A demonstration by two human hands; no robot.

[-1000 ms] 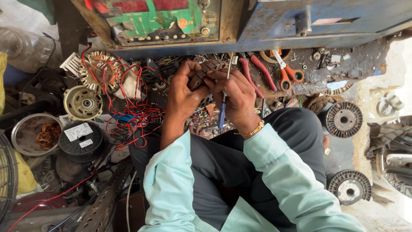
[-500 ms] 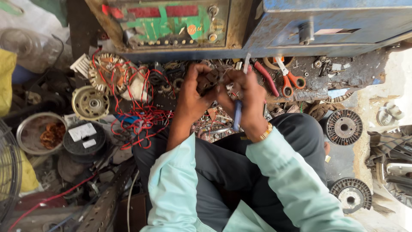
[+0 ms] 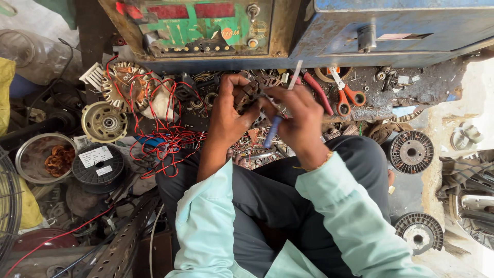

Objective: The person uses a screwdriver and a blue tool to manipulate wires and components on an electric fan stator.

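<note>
My left hand [image 3: 230,110] grips a dark ring-shaped motor stator [image 3: 256,85] held up over my lap. My right hand [image 3: 297,118] holds a blue-handled tool [image 3: 280,110] whose metal shaft points up past the stator; its fingers also touch the stator's edge. Both hands sit close together above my crossed legs in dark trousers. The tool's tip is partly hidden behind the fingers.
Red wires [image 3: 162,135] tangle at the left beside a copper-wound stator [image 3: 123,85], a round motor part [image 3: 104,122] and a black spool [image 3: 98,166]. Red-handled scissors [image 3: 343,92] lie on the dirty bench. A green-faced machine [image 3: 206,25] stands ahead. Slotted rotors [image 3: 411,152] lie at right.
Both hands have shifted slightly with the stator, and the blue-handled tool has turned more upright, its shaft now pointing up past the stator. The view has drifted a little.
</note>
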